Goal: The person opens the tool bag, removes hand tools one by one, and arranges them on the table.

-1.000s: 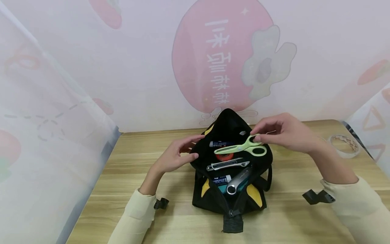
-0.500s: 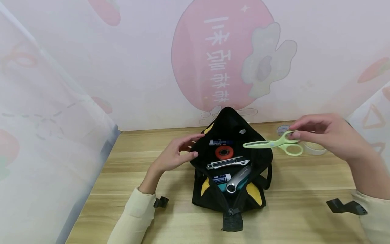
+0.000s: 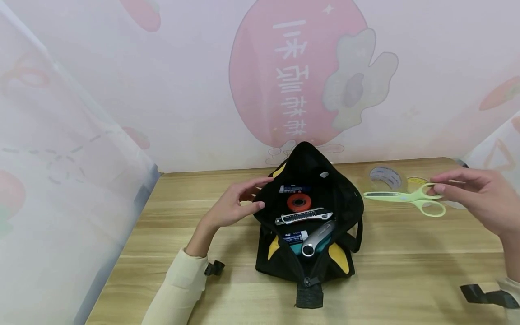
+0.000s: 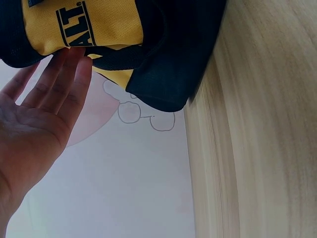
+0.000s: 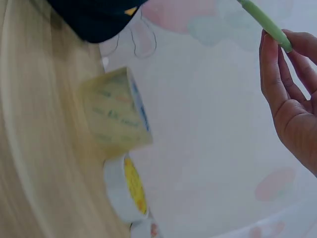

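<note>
Left hand (image 3: 233,206), on my feed, shows fingers nearly straight, resting against the rim of the black bag (image 3: 351,204); right hand (image 3: 483,194) pinches the green scissors (image 3: 409,197) by the upper handle loop; I find the scissors raised above the counter (image 3: 406,271), to the right of the bag, blades pointing toward it; I record a utility knife (image 3: 304,217) and a red roll (image 3: 299,208) inside the bag; a clear tape roll (image 5: 114,114) stands behind the scissors.
</note>
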Action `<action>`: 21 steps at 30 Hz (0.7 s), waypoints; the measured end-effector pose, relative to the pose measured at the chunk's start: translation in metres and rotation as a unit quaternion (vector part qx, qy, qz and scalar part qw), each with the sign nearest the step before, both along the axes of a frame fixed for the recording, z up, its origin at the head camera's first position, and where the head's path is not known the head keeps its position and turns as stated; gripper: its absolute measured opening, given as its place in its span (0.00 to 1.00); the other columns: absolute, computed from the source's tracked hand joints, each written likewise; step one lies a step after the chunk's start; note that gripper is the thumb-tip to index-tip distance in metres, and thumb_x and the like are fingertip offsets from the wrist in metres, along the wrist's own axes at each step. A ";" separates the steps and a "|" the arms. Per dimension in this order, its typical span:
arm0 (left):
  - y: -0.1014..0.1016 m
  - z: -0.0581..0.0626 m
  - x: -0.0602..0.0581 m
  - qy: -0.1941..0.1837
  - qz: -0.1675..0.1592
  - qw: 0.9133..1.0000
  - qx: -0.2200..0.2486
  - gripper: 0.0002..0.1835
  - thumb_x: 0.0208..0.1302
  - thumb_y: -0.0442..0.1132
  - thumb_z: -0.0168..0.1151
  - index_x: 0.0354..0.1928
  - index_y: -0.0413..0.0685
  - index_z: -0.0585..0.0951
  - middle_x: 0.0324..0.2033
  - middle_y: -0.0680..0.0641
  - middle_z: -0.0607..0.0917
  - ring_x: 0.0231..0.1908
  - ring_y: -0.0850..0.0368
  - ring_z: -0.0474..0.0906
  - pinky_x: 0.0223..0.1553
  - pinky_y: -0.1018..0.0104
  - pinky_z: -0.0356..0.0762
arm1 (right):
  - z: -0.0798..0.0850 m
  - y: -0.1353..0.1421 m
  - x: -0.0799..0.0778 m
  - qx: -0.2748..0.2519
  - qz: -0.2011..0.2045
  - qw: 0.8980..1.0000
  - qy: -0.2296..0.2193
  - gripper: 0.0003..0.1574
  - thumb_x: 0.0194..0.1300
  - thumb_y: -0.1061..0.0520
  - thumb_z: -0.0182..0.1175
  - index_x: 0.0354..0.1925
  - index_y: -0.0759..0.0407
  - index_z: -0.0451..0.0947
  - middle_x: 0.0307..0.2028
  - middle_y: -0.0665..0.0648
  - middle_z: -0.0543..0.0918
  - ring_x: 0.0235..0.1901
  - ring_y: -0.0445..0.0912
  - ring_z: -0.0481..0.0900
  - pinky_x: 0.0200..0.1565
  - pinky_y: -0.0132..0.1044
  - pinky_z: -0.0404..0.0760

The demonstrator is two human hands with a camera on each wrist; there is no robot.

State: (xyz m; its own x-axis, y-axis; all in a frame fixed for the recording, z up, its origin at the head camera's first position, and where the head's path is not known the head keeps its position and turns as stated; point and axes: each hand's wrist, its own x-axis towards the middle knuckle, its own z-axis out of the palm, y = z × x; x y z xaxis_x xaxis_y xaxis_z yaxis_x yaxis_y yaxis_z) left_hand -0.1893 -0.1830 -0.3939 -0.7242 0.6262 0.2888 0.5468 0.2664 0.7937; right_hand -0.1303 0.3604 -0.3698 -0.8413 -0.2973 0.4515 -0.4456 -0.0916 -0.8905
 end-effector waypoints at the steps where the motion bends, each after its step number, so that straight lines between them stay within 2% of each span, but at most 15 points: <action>1: 0.000 0.000 0.000 -0.001 0.000 1.000 0.001 0.31 0.73 0.35 0.65 0.77 0.49 0.74 0.73 0.44 0.79 0.61 0.40 0.85 0.64 0.53 0.85 | -0.004 0.004 0.000 -0.012 0.004 1.000 -0.003 0.26 0.67 0.89 0.45 0.53 0.78 0.82 0.47 0.58 0.93 0.46 0.44 0.93 0.50 0.29 0.89; 6: 0.000 -0.001 0.001 -0.002 0.003 1.000 0.000 0.32 0.73 0.35 0.65 0.77 0.50 0.74 0.74 0.45 0.79 0.61 0.40 0.85 0.64 0.54 0.85 | -0.025 0.016 0.002 -0.017 -0.013 0.998 -0.052 0.26 0.69 0.88 0.45 0.53 0.75 0.84 0.48 0.56 0.92 0.46 0.44 0.93 0.49 0.30 0.89; 10: 0.000 -0.001 0.002 0.003 0.002 1.000 -0.001 0.32 0.72 0.35 0.65 0.77 0.50 0.74 0.73 0.45 0.79 0.61 0.40 0.85 0.63 0.54 0.85 | -0.044 0.025 0.003 0.036 -0.036 0.995 -0.089 0.23 0.72 0.83 0.48 0.55 0.73 0.83 0.51 0.52 0.87 0.47 0.42 0.92 0.48 0.29 0.89; 15: 0.000 -0.001 0.003 0.003 0.003 1.000 -0.003 0.32 0.72 0.35 0.65 0.77 0.50 0.74 0.73 0.45 0.79 0.60 0.40 0.85 0.63 0.53 0.86 | -0.060 0.034 -0.003 0.093 -0.027 0.989 -0.107 0.21 0.76 0.79 0.50 0.59 0.73 0.81 0.52 0.50 0.86 0.48 0.40 0.91 0.49 0.28 0.88; 18: 0.001 -0.001 0.003 0.002 0.005 1.000 -0.005 0.32 0.72 0.35 0.65 0.77 0.50 0.74 0.73 0.46 0.79 0.60 0.43 0.85 0.63 0.53 0.85 | -0.064 0.033 -0.005 0.156 -0.066 0.979 -0.117 0.17 0.78 0.74 0.53 0.58 0.71 0.81 0.50 0.47 0.87 0.47 0.39 0.90 0.48 0.27 0.88; 21: 0.002 0.001 0.003 0.000 0.007 1.000 -0.006 0.32 0.72 0.35 0.65 0.77 0.50 0.74 0.73 0.47 0.79 0.60 0.46 0.85 0.63 0.55 0.85 | -0.069 0.032 -0.008 0.203 -0.085 0.966 -0.136 0.15 0.79 0.70 0.55 0.59 0.69 0.82 0.48 0.45 0.90 0.47 0.38 0.89 0.48 0.24 0.86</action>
